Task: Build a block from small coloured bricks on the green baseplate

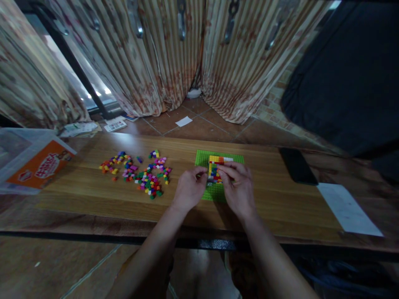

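A green studded baseplate (218, 193) lies on the wooden table in front of me. On it stands a block of small toy bricks (215, 160) in yellow, orange, white, red and blue. My left hand (190, 189) is at the left edge of the block, its thumb and forefinger curled together near the lower left corner. My right hand (240, 187) reaches over the block from the right, fingers bent and pinched down on its middle. Whatever sits between the fingertips of either hand is too small or hidden to make out.
Loose coloured bricks (151, 180) lie in scattered heaps on the left of the wooden table (280, 211). A clear plastic box (18, 143) with an orange label stands at the far left. To the right are a black phone-like slab (297, 166) and a white sheet (349, 209).
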Demonstrator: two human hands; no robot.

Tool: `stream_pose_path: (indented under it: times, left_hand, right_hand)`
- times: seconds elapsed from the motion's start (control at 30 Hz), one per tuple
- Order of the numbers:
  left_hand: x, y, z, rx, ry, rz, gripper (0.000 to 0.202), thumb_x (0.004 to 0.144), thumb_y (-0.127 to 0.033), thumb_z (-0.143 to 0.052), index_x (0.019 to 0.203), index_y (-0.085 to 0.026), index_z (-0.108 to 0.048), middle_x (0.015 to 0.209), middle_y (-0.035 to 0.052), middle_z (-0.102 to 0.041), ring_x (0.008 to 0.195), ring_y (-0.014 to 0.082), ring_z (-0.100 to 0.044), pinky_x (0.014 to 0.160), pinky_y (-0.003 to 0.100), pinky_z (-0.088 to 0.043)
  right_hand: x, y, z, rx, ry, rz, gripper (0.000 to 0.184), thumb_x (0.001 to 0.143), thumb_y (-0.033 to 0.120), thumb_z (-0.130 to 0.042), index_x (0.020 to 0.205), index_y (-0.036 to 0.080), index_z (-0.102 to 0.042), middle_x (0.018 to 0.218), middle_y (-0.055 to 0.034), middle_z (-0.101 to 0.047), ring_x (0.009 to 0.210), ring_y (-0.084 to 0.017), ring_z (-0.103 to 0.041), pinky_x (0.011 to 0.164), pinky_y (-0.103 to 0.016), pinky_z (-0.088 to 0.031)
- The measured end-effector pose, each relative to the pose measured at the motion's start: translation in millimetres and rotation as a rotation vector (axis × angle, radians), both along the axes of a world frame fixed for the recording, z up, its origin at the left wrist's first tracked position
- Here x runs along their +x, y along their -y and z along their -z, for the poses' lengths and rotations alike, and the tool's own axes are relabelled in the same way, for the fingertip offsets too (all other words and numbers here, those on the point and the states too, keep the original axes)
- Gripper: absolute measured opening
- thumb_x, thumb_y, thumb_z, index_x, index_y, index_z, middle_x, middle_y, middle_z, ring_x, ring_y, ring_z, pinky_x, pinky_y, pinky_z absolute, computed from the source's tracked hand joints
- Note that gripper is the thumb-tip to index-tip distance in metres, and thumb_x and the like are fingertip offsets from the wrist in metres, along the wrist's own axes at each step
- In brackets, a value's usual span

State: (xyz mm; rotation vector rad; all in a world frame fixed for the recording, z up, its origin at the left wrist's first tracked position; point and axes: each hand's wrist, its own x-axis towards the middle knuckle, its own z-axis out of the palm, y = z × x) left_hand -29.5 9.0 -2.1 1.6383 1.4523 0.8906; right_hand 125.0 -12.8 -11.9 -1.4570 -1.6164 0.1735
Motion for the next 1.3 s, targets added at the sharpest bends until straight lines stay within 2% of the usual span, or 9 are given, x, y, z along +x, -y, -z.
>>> stream_pose_path:
  times: [0.13,0.27,0.4,0.63,0.87,1.07,1.3]
  left_hand:
    - [4,3,-3.6,-0.015,-0.063,0.006,0.029,0.086,-0.017,-0.052,0.106,-0.019,-0.072,0.1,0.0051,-0.076,0.088,0.018,-0.069,0.084,0.03,-0.053]
    - [6,7,-5.9,-0.014,-0.11,0.041,0.032,0.085,-0.015,-0.052,0.11,-0.02,-0.072,0.094,0.0043,-0.076,0.083,0.0179,-0.069,0.08,0.03,-0.053]
    - [7,8,-6.6,-0.004,-0.116,0.058,0.033,0.085,-0.014,-0.051,0.11,-0.021,-0.072,0.094,0.0041,-0.075,0.078,0.0167,-0.068,0.077,0.029,-0.053]
    - [6,12,-5.6,0.03,-0.158,0.072,0.034,0.084,-0.014,-0.051,0.112,-0.02,-0.07,0.097,0.006,-0.075,0.079,0.0177,-0.068,0.079,0.03,-0.053]
    - [6,14,-6.1,0.034,-0.134,0.091,0.036,0.083,-0.012,-0.05,0.112,-0.022,-0.069,0.099,0.004,-0.074,0.083,0.0174,-0.068,0.08,0.029,-0.054]
    - [6,14,-7.6,0.006,-0.199,0.083,0.035,0.085,-0.014,-0.05,0.114,-0.019,-0.069,0.101,0.0083,-0.074,0.082,0.0204,-0.068,0.083,0.034,-0.054]
    - [4,15,-5.4,0.023,-0.203,0.086,0.034,0.086,-0.014,-0.05,0.114,-0.019,-0.069,0.104,0.0076,-0.074,0.09,0.0201,-0.069,0.086,0.032,-0.053]
  right_hand:
    - [-5,-5,6.8,0.005,0.041,-0.003,0.023,0.094,0.034,-0.056,0.099,0.029,-0.077,0.116,-0.0082,-0.064,0.112,-0.026,-0.053,0.095,-0.049,-0.046]
    - [-8,-10,11.5,-0.004,0.089,0.003,0.023,0.093,0.033,-0.055,0.097,0.031,-0.078,0.121,-0.0082,-0.064,0.114,-0.028,-0.051,0.096,-0.054,-0.044]
    - [-9,-11,11.2,-0.002,0.135,0.014,0.024,0.094,0.032,-0.054,0.097,0.029,-0.078,0.119,-0.0088,-0.064,0.114,-0.029,-0.051,0.096,-0.053,-0.043]
    - [-15,-4,8.1,-0.001,0.269,0.044,0.026,0.095,0.027,-0.052,0.092,0.027,-0.077,0.121,-0.0089,-0.064,0.115,-0.03,-0.049,0.096,-0.051,-0.041]
    - [-17,-6,12.4,-0.01,0.159,0.052,0.025,0.093,0.028,-0.053,0.103,0.026,-0.075,0.123,-0.0105,-0.064,0.115,-0.029,-0.053,0.099,-0.053,-0.041]
    - [-10,-2,8.1,0.046,0.039,0.046,0.022,0.092,0.029,-0.054,0.099,0.024,-0.074,0.116,-0.0088,-0.066,0.11,-0.025,-0.058,0.098,-0.048,-0.046]
    - [-13,2,12.1,0.05,0.17,0.033,0.026,0.091,0.022,-0.051,0.095,0.026,-0.076,0.118,-0.0091,-0.065,0.112,-0.027,-0.056,0.096,-0.051,-0.045]
